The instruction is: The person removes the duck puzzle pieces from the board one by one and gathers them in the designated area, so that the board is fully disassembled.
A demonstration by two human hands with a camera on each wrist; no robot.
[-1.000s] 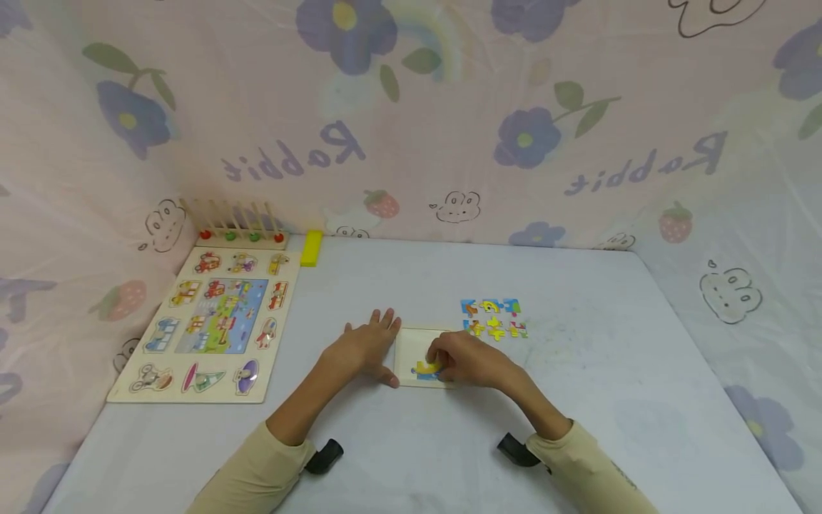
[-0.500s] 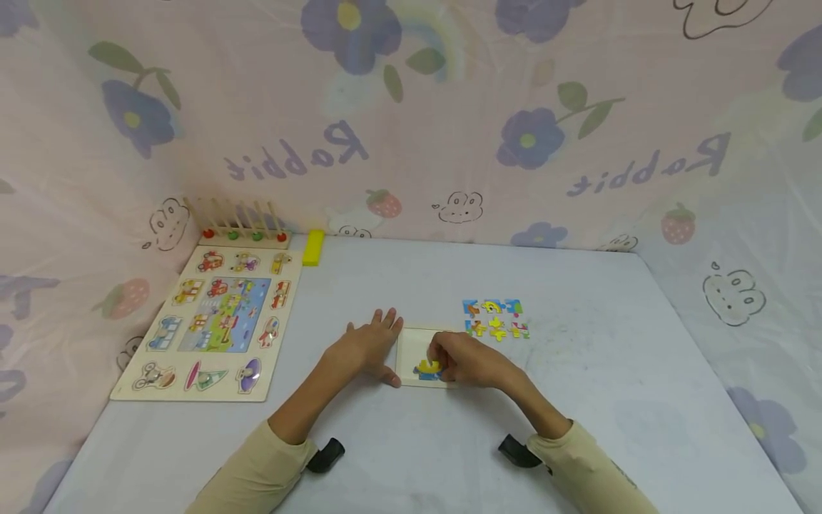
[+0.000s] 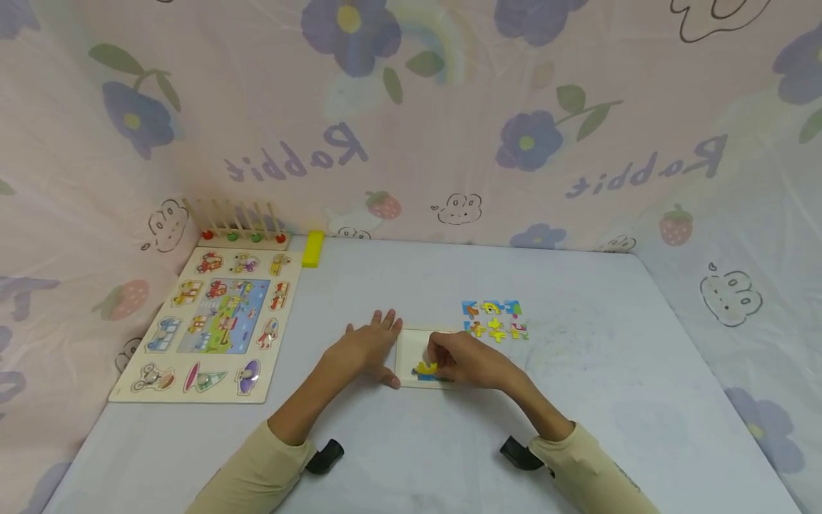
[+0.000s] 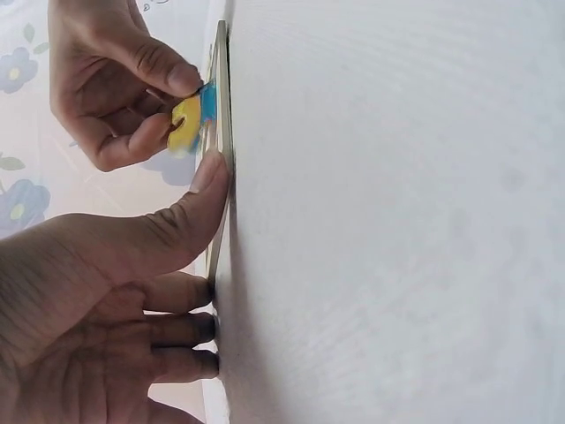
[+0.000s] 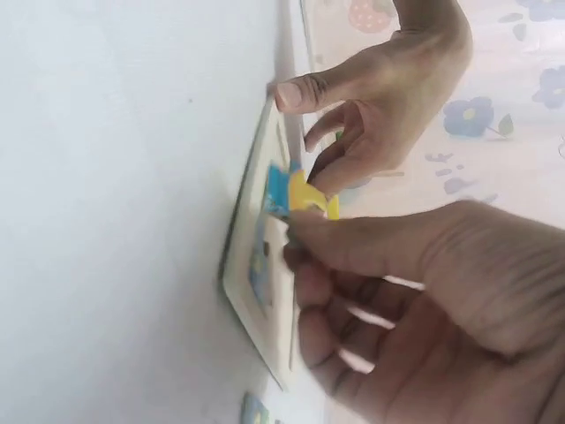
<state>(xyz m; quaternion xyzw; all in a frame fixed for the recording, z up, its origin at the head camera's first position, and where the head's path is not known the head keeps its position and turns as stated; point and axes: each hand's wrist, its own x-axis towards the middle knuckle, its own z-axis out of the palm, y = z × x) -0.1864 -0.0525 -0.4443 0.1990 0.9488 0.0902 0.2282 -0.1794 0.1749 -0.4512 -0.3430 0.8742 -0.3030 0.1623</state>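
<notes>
My left hand [image 3: 364, 350] lies with fingers spread at the left side of a small pale wooden puzzle tray [image 3: 409, 348]. Its thumb touches the tray's near left corner. Over the tray's near side, my right hand [image 3: 475, 360] pinches a yellow and blue jigsaw piece [image 3: 424, 369] between thumb and fingers. In the left wrist view the jigsaw piece [image 4: 185, 128] stands tilted up from the tray. Another bluish piece [image 5: 259, 272] lies in the tray in the right wrist view. My right hand hides the tray's right part in the head view.
Several loose jigsaw pieces [image 3: 493, 320] lie in two rows beyond my right hand. At the left is a large picture peg board [image 3: 276, 357]. Behind it stand a rack of wooden rods [image 3: 240, 239] with beads and a yellow block [image 3: 312, 249].
The jigsaw piece in my right hand has shifted and tilted slightly over the tray; less of its blue part shows. My left hand stays at the tray's side.
</notes>
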